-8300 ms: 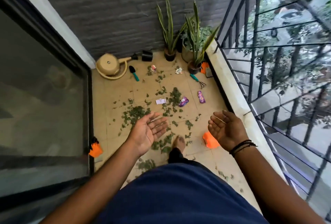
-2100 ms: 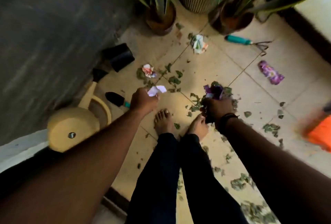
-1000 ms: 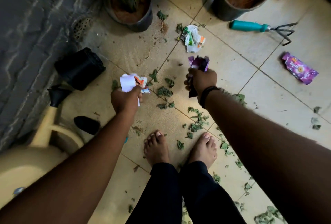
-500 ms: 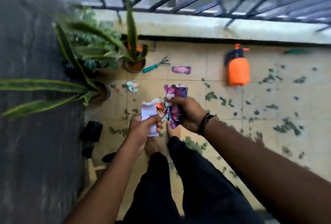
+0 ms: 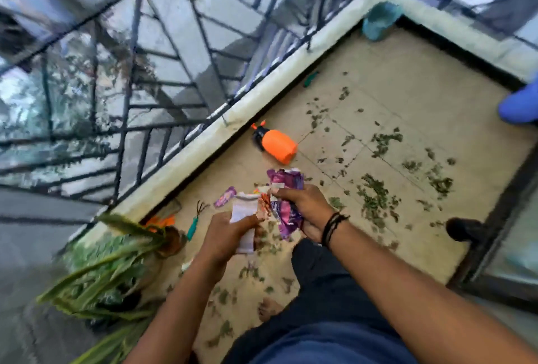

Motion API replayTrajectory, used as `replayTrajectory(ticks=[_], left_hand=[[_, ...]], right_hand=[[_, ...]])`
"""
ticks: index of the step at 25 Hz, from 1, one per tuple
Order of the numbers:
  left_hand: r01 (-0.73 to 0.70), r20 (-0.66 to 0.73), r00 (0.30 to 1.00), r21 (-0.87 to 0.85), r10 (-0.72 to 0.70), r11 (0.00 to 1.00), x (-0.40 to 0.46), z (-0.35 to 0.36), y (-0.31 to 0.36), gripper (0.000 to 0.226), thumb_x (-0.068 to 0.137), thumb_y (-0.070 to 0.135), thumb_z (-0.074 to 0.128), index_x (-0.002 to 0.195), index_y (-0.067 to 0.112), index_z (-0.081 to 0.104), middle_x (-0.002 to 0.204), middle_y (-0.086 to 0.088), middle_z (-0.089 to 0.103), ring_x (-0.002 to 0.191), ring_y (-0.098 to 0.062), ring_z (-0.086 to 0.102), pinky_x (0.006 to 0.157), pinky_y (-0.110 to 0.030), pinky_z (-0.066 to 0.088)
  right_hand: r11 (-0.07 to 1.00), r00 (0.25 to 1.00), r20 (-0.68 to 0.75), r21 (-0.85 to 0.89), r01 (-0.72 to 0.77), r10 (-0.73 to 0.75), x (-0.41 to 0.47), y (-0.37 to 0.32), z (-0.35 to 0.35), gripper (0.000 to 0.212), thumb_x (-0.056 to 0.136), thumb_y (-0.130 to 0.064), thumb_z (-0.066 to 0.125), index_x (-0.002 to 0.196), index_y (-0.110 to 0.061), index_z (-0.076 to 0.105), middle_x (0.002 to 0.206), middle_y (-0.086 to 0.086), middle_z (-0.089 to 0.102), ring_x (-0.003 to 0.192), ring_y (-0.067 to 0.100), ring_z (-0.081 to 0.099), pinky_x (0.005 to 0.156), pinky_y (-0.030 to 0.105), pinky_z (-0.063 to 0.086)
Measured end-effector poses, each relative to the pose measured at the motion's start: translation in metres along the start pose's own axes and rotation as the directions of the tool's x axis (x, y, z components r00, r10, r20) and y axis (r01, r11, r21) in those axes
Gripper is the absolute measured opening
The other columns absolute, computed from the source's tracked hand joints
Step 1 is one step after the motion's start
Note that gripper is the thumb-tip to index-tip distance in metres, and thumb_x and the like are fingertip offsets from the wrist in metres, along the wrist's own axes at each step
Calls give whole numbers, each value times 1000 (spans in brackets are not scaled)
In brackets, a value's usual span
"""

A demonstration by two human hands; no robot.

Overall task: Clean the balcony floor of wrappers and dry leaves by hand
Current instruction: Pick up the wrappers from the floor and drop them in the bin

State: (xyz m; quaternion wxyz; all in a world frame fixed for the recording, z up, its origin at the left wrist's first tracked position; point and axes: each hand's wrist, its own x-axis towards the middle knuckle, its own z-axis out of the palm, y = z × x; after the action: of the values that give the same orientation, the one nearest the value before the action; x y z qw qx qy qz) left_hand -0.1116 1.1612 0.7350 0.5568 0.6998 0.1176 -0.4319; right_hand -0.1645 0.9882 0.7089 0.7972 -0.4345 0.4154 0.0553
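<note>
My left hand [image 5: 225, 235] grips a white and orange wrapper [image 5: 243, 212] in front of my body. Right beside it, my right hand [image 5: 305, 206] holds a bunch of crumpled purple wrappers [image 5: 283, 197]. The two bundles touch in the middle. Another purple wrapper [image 5: 224, 196] lies on the beige tiled floor [image 5: 407, 95] just beyond my hands. Dry green leaf bits [image 5: 375, 197] are scattered over the tiles to the right and around my feet.
An orange spray bottle [image 5: 275, 145] lies near the low ledge [image 5: 203, 148] under the black railing [image 5: 131, 95]. Potted plants [image 5: 110, 264] and a teal hand rake [image 5: 193, 222] sit at lower left. A teal bag [image 5: 378, 21] is in the far corner, a sliding door frame [image 5: 495, 232] at right.
I have stood up from the crouch with wrappers in both hands and brought them together. My view has swung right, from the plants toward the far end of the balcony.
</note>
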Motion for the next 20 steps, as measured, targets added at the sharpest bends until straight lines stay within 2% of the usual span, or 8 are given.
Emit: replayTrajectory(ticks=[3, 6, 8, 10, 12, 15, 17, 20], left_hand=[[55, 145, 988, -23, -51, 998, 39, 57, 49, 23, 97, 21, 63, 106, 3, 74, 89, -13, 74, 68, -25, 69, 62, -32, 58], [123, 216, 969, 18, -124, 992, 77, 123, 99, 31, 100, 30, 57, 120, 9, 69, 103, -10, 75, 79, -25, 74, 64, -33, 60], [137, 261, 954, 68, -150, 988, 95, 166, 126, 33, 102, 33, 55, 126, 13, 67, 113, -11, 75, 89, -26, 75, 64, -34, 60], [141, 320, 934, 80, -160, 987, 108, 208, 151, 34, 104, 31, 53, 128, 12, 65, 116, -12, 74, 90, -26, 76, 62, -34, 60], [157, 365, 913, 95, -181, 983, 120, 253, 175, 34, 105, 29, 51, 131, 9, 62, 119, -14, 71, 89, -28, 75, 63, -35, 60], [166, 421, 881, 155, -218, 974, 140, 311, 204, 35, 106, 27, 50, 134, 7, 58, 125, -16, 66, 91, -30, 72, 65, -37, 59], [169, 451, 862, 180, -234, 969, 156, 342, 221, 36, 106, 24, 49, 135, 6, 58, 121, -15, 66, 87, -29, 72, 63, -36, 60], [127, 493, 838, 241, -235, 962, 196, 398, 255, 28, 106, 16, 47, 126, 7, 64, 94, -9, 76, 75, -26, 74, 61, -36, 62]], right_hand=[[975, 988, -148, 205, 82, -52, 9, -54, -72, 30, 87, 1, 71, 116, 6, 69, 110, 23, 72, 93, 35, 72, 87, 44, 59], [922, 966, -237, 340, 186, -107, 19, -109, -146, 29, 91, 1, 66, 119, 5, 67, 103, 18, 75, 85, 27, 74, 76, 36, 62], [888, 948, -295, 396, 233, -117, 26, -140, -185, 29, 91, 1, 66, 120, 6, 66, 101, 17, 74, 80, 26, 74, 74, 35, 62], [862, 929, -345, 422, 280, -133, 34, -165, -217, 32, 89, -1, 69, 120, 4, 67, 105, 19, 74, 87, 29, 73, 81, 39, 61], [831, 911, -396, 464, 307, -116, 44, -186, -245, 37, 87, -4, 73, 122, 4, 66, 116, 23, 71, 103, 36, 70, 95, 50, 56], [762, 881, -463, 535, 364, -96, 58, -209, -283, 38, 85, -7, 75, 121, 3, 68, 119, 23, 69, 106, 39, 67, 101, 60, 49], [741, 866, -492, 546, 391, -94, 68, -226, -302, 38, 85, -8, 76, 121, 1, 68, 122, 25, 68, 111, 42, 66, 102, 61, 48], [703, 831, -549, 555, 444, -92, 89, -266, -341, 24, 89, -7, 71, 112, -2, 72, 117, 23, 70, 105, 39, 68, 97, 54, 53]])
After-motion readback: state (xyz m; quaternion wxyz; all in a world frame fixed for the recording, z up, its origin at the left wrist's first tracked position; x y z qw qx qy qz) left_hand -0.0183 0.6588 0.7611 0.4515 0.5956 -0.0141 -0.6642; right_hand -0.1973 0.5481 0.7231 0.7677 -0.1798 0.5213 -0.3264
